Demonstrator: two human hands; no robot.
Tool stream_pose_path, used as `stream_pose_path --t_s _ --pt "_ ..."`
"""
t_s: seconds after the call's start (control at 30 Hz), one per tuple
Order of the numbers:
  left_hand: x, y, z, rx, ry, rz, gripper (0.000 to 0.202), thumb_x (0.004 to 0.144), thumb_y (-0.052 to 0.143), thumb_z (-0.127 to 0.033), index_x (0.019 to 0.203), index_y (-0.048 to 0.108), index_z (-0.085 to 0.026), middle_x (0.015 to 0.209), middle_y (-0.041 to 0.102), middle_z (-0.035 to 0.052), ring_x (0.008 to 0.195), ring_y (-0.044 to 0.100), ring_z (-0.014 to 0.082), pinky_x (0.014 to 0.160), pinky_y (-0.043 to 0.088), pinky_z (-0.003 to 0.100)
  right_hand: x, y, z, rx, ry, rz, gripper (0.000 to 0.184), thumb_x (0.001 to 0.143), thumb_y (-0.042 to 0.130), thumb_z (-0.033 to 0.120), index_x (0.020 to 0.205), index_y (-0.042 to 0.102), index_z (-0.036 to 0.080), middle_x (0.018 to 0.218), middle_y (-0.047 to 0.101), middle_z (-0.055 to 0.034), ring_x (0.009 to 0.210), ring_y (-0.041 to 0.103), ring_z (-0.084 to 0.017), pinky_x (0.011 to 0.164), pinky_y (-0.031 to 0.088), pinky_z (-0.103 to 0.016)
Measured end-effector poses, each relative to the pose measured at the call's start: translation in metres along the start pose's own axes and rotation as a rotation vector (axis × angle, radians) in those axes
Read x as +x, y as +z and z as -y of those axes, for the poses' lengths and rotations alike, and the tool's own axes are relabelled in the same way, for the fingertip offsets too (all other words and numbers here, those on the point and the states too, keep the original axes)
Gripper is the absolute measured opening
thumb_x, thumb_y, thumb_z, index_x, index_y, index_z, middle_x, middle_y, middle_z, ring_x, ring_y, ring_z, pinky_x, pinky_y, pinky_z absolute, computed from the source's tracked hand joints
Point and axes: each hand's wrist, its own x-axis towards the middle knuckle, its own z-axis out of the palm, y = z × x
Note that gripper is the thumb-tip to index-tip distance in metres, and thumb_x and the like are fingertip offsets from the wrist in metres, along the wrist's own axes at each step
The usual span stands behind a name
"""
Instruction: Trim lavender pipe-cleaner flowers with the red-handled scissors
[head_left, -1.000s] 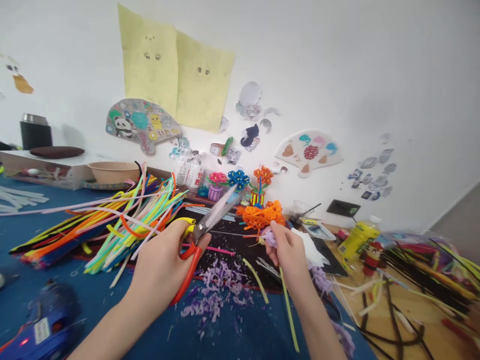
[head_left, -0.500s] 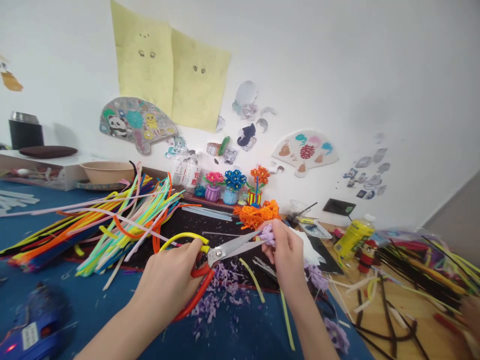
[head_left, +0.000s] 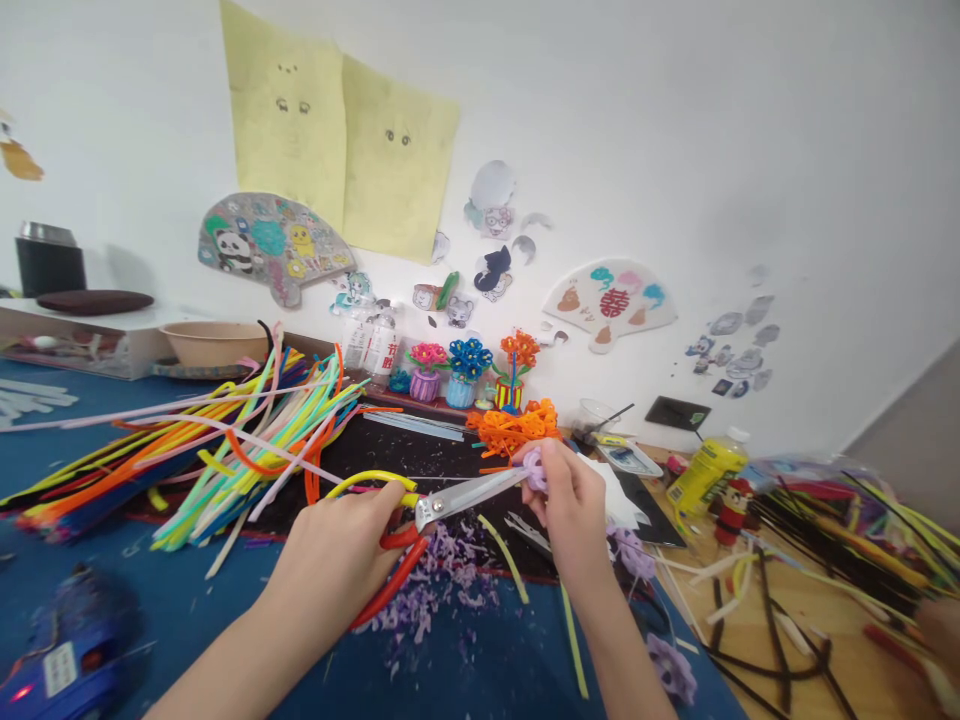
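My left hand (head_left: 352, 545) is closed around the handles of a pair of scissors (head_left: 469, 495), one yellow and one red-orange. Their blades point right and lie nearly together, with the tips at a small lilac pipe-cleaner flower (head_left: 535, 470). Pinched between the fingers of my right hand (head_left: 571, 500) is that flower, partly hidden by the fingers. Purple fuzz trimmings (head_left: 442, 590) lie scattered on the blue mat below the scissors. More lilac flowers (head_left: 671, 668) rest to the right of my right forearm.
A large pile of colored pipe cleaners (head_left: 247, 450) spreads at left. Orange pipe-cleaner flowers (head_left: 517, 428) lie beyond my hands, before several small potted flowers (head_left: 470, 375). A blue glue gun (head_left: 64, 650) sits front left. At right stand a yellow bottle (head_left: 709, 470) and more pipe cleaners (head_left: 847, 540).
The scissor blades have closed from a narrow gap to nearly together at the lilac flower. My hands have otherwise barely moved.
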Motion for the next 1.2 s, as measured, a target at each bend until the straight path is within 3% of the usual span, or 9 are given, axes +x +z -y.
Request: stream_pose_path --t_s 0.27,0.63,0.9,1.03,1.2 --pt "0.001 0.001 0.002 -0.008 0.028 0.028 0.017 0.083 0.045 -0.034 0.083 0.059 -0.024 0.069 0.069 0.0055 0.068 0.067 0.0294 0.049 0.026 0.027 0.0 0.0 0.0 0.019 -0.002 0.005 0.039 0.087 0.046 0.05 0.072 0.061 0.017 0.051 0.047 0.0038 0.04 0.036 -0.009 0.038 0.025 -0.022" --pt "0.002 0.001 0.003 -0.021 0.039 0.062 0.021 0.086 0.044 -0.036 0.078 0.059 -0.023 0.072 0.069 0.0049 0.07 0.068 0.0278 0.053 0.031 0.027 0.001 0.0 -0.005 0.024 0.008 -0.018 0.04 0.088 0.045 0.049 0.068 0.059 0.017 0.051 0.046 0.0034 0.043 0.038 -0.009 0.039 0.026 -0.021" --pt "0.001 -0.001 0.0 -0.105 -0.005 0.031 0.026 0.079 0.053 -0.051 0.082 0.057 -0.025 0.081 0.068 0.0008 0.074 0.066 0.0233 0.052 0.031 0.026 0.005 0.0 -0.008 0.018 0.049 -0.045 0.043 0.084 0.049 0.051 0.057 0.048 0.018 0.048 0.045 0.0046 0.04 0.035 -0.007 0.038 0.023 -0.021" --pt "0.001 -0.001 -0.001 -0.065 0.005 0.004 0.03 0.082 0.05 -0.051 0.091 0.055 -0.023 0.092 0.068 0.002 0.083 0.066 0.0247 0.054 0.035 0.028 0.006 -0.001 -0.011 -0.03 0.109 -0.079 0.045 0.081 0.051 0.056 0.057 0.051 0.017 0.045 0.045 0.0039 0.039 0.037 -0.008 0.037 0.023 -0.021" --pt "0.0 0.002 0.001 0.053 0.051 -0.04 0.033 0.087 0.044 -0.052 0.091 0.055 -0.022 0.09 0.069 0.0028 0.08 0.067 0.0258 0.053 0.035 0.029 0.006 -0.001 -0.014 -0.132 0.176 -0.066 0.047 0.079 0.051 0.059 0.057 0.054 0.017 0.04 0.045 0.004 0.036 0.036 -0.009 0.036 0.022 -0.022"
